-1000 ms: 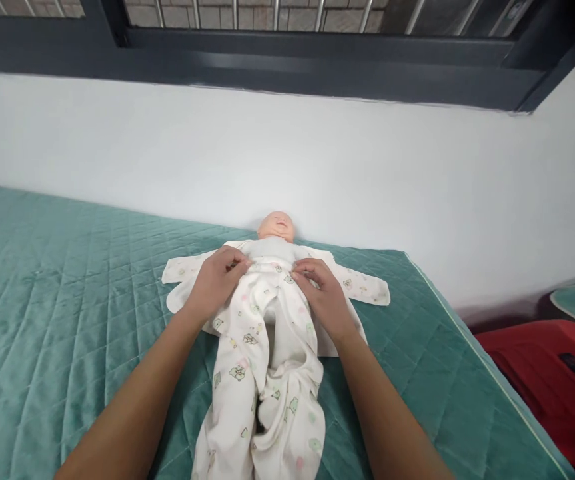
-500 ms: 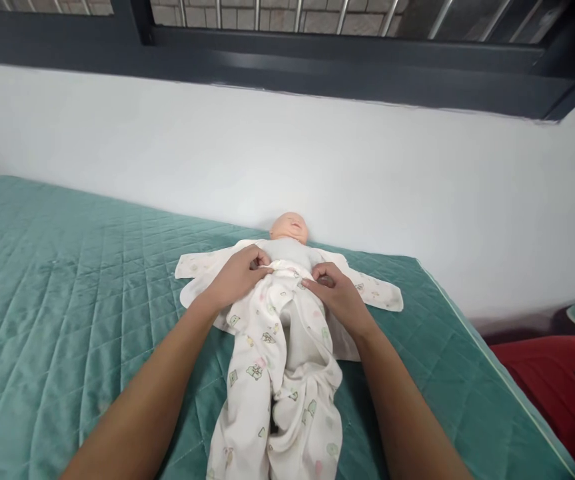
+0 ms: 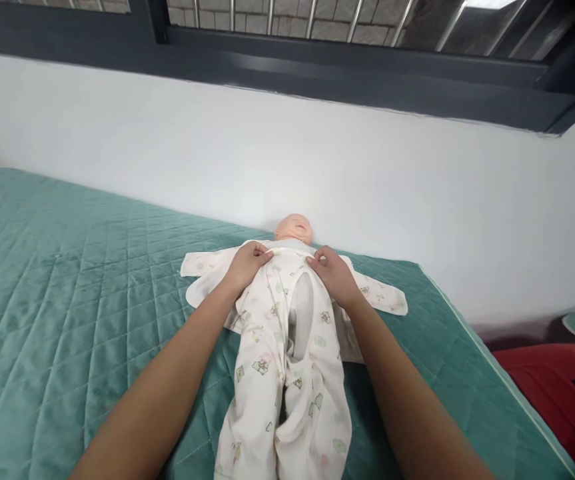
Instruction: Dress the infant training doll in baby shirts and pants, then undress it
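A baby doll (image 3: pixel 294 227) lies on its back, head toward the wall. White baby pants (image 3: pixel 260 347) with small green and pink prints cover its legs, and their waistband reaches high on the chest. My left hand (image 3: pixel 250 263) pinches the waistband at its left side. At the right side my right hand (image 3: pixel 334 273) pinches the same band. An opening at the crotch shows pale cloth underneath. Beneath the doll a matching printed baby shirt (image 3: pixel 382 293) is spread, sleeves stretched out to both sides. The doll's arms are not visible.
A green quilted mattress cover (image 3: pixel 92 300) lies under everything, its edge sloping down on the right. Behind stands a white wall (image 3: pixel 167 147) below a dark window frame (image 3: pixel 342 73) with metal bars. A red object (image 3: pixel 547 387) sits beyond the right edge.
Both hands have pulled the waistband up the doll's chest toward its neck. The pants legs look straighter and the crotch opening shows more clearly. The view has shifted slightly.
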`<state>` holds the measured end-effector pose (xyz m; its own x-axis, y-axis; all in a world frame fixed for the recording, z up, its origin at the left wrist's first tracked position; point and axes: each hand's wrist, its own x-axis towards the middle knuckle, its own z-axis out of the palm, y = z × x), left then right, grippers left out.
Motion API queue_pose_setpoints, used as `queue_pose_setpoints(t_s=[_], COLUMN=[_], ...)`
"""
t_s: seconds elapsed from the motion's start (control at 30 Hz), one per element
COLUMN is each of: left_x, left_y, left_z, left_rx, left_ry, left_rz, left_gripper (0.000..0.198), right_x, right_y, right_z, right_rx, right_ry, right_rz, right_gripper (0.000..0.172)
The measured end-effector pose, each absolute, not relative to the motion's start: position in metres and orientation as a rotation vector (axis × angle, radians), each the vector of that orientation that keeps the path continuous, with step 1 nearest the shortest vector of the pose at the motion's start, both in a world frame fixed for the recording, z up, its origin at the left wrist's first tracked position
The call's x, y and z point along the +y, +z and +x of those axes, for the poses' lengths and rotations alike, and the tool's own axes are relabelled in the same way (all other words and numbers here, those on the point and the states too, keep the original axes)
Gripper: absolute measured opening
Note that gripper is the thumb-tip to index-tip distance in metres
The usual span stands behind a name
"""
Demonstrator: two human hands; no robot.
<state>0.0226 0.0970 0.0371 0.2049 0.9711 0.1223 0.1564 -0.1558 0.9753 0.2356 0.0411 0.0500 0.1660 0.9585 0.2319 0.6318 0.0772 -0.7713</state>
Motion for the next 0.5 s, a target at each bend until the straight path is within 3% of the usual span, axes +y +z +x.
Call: queue_pose_setpoints(t_s=[0.17,0.5], left_x=[0.099,0.071], left_y=[0.034,0.020], left_z=[0.017,-0.008], left_rx=[1.086,1.202], left_ry=[1.038,1.037], left_rz=[1.383,1.593], left_gripper=[0.019,0.015], right_x=[0.040,-0.024], right_y=[0.034,0.004], right_z=[0.234,0.245], right_rx=[-1.227,-1.108], right_ry=[0.757,0.586], right_rz=[-1.456,-1.531], right_gripper=[0.035,0.031])
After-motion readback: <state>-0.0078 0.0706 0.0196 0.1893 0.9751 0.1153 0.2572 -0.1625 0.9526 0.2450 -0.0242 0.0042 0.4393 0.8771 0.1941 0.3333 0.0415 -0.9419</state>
